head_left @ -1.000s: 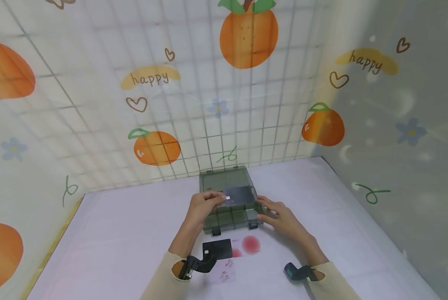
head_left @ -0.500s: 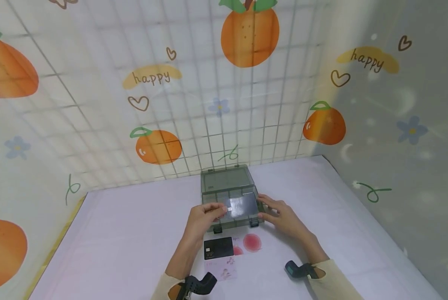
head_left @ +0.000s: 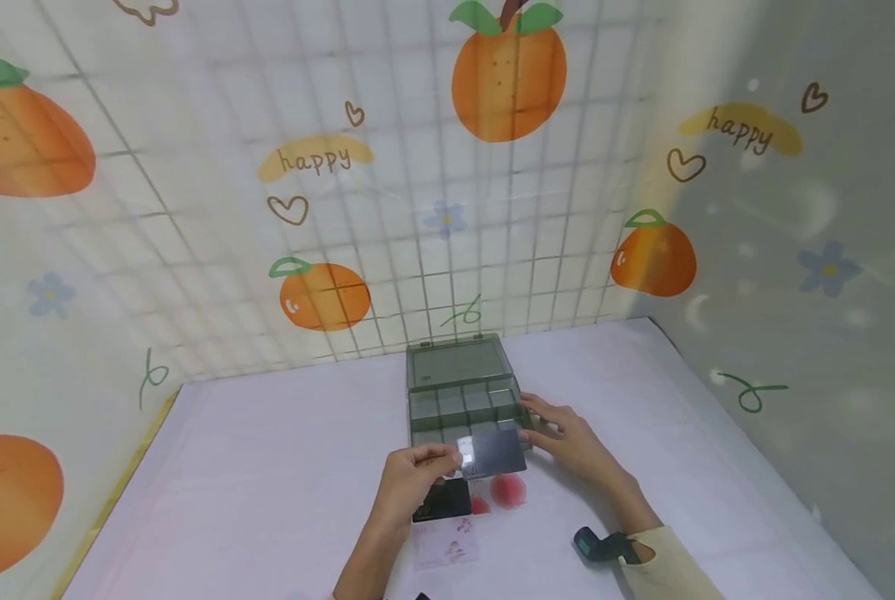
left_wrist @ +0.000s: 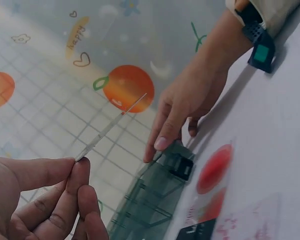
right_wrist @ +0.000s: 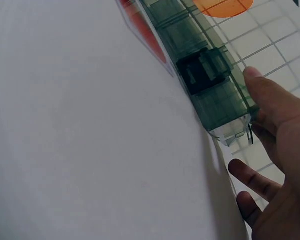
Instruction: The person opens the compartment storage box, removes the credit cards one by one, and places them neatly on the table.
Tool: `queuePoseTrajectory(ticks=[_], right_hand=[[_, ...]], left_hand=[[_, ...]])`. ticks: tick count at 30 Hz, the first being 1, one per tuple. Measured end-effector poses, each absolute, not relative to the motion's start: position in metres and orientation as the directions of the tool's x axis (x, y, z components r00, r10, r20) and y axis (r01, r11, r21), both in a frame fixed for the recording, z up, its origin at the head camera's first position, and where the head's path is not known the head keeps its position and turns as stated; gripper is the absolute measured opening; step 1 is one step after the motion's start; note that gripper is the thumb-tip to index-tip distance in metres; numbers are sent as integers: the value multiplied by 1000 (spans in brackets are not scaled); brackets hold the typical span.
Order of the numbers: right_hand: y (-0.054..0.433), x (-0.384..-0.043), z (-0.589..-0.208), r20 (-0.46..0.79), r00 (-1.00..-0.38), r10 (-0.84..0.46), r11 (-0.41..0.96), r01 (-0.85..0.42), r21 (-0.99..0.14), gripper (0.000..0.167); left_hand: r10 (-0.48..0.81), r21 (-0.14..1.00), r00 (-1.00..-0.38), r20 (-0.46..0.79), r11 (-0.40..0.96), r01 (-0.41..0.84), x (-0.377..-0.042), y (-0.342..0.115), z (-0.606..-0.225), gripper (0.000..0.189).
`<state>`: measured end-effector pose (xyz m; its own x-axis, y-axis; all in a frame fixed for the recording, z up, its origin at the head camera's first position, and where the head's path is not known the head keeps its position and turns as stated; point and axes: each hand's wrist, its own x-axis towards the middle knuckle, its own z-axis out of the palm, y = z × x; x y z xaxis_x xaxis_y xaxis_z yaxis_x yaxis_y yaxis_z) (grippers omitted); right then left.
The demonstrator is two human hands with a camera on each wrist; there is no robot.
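Note:
My left hand (head_left: 412, 485) pinches a dark, shiny card (head_left: 497, 454) by its left end, between thumb and fingertips. The card hangs over the front edge of a see-through green plastic box (head_left: 458, 364) with dividers, whose lid is folded back. Seen from the left wrist, the card (left_wrist: 110, 130) is nearly edge-on. My right hand (head_left: 578, 442) holds the box at its right side, the thumb by the rim near a dark latch (right_wrist: 202, 71). The box's front is partly hidden by the raised card.
On the white table (head_left: 267, 475), before the box, lie a black card (head_left: 449, 500), a card with red round prints (head_left: 509, 492) and a pale pink card (head_left: 446, 546). A patterned curtain (head_left: 387, 208) stands close behind the box.
My left hand has drawn the dark card out of the box and toward me, past its front edge. The right hand has stayed at the box's side.

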<state>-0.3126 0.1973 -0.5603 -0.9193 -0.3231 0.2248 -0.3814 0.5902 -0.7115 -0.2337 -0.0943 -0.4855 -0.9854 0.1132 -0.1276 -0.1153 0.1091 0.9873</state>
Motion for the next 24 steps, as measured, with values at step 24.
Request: queuePoseTrajectory(ticks=[24], right_hand=[[197,-311,-559,248,-910,-331,580,-404,-708,64]], left_hand=[[114,964,-957,-266,48,-263,-191,-91,-514,27]])
